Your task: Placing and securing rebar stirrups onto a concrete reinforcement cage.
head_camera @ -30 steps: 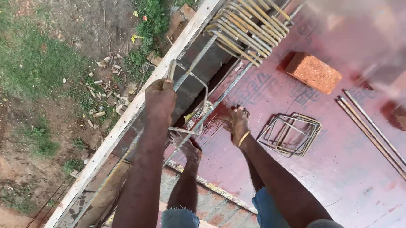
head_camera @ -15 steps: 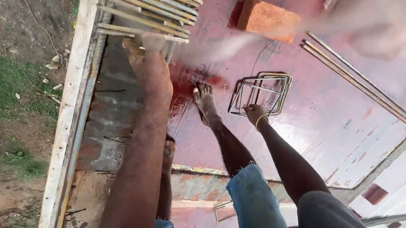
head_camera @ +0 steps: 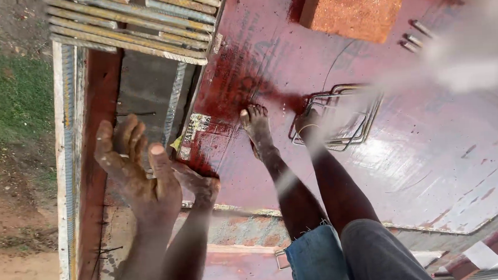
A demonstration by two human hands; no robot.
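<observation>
My left hand (head_camera: 135, 167) is raised over the open trench of the formwork, dirty, fingers apart and holding nothing. My right hand (head_camera: 308, 123), a thin band at its wrist, reaches down to the near edge of a stack of square rebar stirrups (head_camera: 348, 119) on the red formwork board (head_camera: 435, 163). A pale blur crosses that hand, so its grip is unclear. My bare feet stand on the board, one (head_camera: 257, 128) beside the stirrups and the other (head_camera: 203, 186) at the trench edge.
A bundle of long rebar rods (head_camera: 138, 20) lies across the trench at the top. An orange-red brick (head_camera: 350, 10) sits on the board beyond the stirrups. The formwork's wooden side (head_camera: 63, 168) runs along the left, with grass and bare earth far below.
My left hand held a wire stirrup a second ago; it now hangs empty and closer to the camera. My right hand has stayed at the stirrup stack. The view swung right.
</observation>
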